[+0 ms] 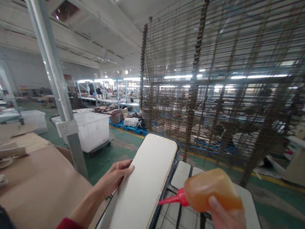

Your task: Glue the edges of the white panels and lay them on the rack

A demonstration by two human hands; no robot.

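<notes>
My left hand (114, 176) rests with fingers stretched flat on the left edge of a long cream panel (144, 187) that lies tilted on a dark wire frame (171, 170). My right hand (227, 219) grips an orange squeeze bottle (211, 194) whose red nozzle (170, 200) points left at the panel's right edge. More pale panels (181, 174) lie on the frame beyond.
A tall rack of wire drying shelves (219, 79) stands right ahead. A grey steel column (55, 84) with a socket rises at left, beside a white plastic tub (91, 129) on wheels. A cardboard-covered table (38, 186) with scraps is at my left.
</notes>
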